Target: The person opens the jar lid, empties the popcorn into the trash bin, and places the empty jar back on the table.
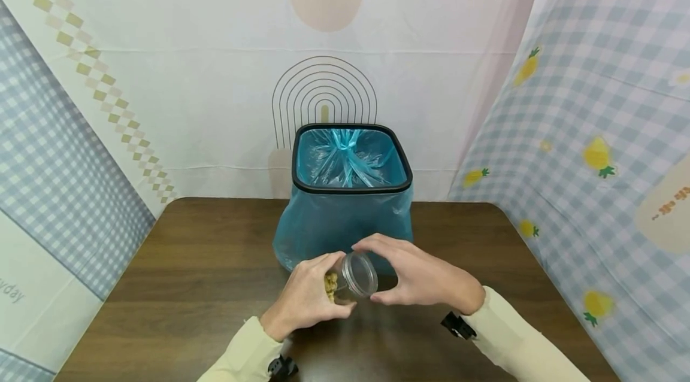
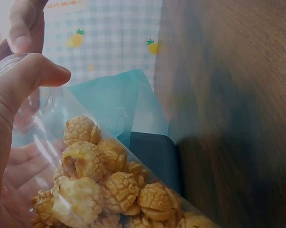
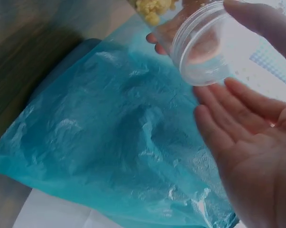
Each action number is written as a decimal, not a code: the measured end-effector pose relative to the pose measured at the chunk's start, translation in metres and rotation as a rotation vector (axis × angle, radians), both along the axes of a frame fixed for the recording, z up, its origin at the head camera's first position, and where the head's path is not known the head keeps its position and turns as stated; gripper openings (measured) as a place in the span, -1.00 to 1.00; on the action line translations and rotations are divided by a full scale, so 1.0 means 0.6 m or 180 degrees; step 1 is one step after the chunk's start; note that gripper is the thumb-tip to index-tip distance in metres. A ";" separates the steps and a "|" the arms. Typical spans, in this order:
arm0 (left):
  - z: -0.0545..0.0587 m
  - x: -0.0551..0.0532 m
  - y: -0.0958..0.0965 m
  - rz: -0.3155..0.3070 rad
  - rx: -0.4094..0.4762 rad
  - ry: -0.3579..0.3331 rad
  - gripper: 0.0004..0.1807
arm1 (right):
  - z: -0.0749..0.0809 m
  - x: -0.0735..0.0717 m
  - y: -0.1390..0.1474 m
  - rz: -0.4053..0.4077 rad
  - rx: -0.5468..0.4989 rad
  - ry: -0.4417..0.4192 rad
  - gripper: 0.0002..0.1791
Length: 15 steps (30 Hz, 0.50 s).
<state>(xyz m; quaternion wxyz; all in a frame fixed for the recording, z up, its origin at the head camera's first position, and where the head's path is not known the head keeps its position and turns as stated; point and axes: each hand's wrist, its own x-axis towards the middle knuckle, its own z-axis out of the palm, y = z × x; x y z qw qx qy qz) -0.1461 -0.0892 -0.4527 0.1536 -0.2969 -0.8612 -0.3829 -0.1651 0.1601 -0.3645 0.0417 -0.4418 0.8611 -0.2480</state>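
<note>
A clear plastic jar (image 1: 360,275) lies tilted on its side in the air over the table, its round ridged end turned to the right. Caramel popcorn (image 2: 100,175) fills the lower part of it. My left hand (image 1: 307,295) grips the jar round its body, thumb on the near side. Around the jar's ridged end, my right hand (image 1: 426,277) is spread, thumb and fingers apart. In the right wrist view its fingers (image 3: 228,114) are fairly straight, close to the rim; whether they touch it, I cannot tell. Whether a clear lid covers this end is also unclear.
Just beyond my hands stands a bin with a black rim (image 1: 353,190) and a blue bag (image 1: 345,214) draped over its outside. Gathered blue plastic (image 1: 347,157) shows inside it. The brown wooden table (image 1: 205,274) ends at patterned cloth walls (image 1: 215,100) behind and beside.
</note>
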 end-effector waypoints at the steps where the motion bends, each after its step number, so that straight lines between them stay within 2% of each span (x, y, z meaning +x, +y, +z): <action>1: 0.001 0.000 0.000 -0.0002 -0.0005 0.0012 -0.15 | 0.001 0.001 0.001 0.0002 0.0004 0.0012 -0.09; 4: 0.003 0.000 0.001 0.0009 -0.0025 0.0029 -0.13 | 0.004 0.004 0.001 -0.0179 0.0031 -0.0027 -0.06; 9: 0.003 -0.001 0.002 0.0002 -0.0029 -0.0016 -0.14 | -0.001 0.007 -0.007 -0.0640 0.0157 -0.0081 -0.16; 11: 0.002 -0.001 0.003 -0.0008 -0.0027 -0.0047 -0.15 | -0.006 0.006 -0.011 -0.0712 0.0234 -0.0083 -0.21; 15: 0.003 0.002 0.004 -0.0008 -0.0028 -0.0087 -0.16 | -0.012 0.005 -0.015 -0.0693 0.0273 -0.0108 -0.30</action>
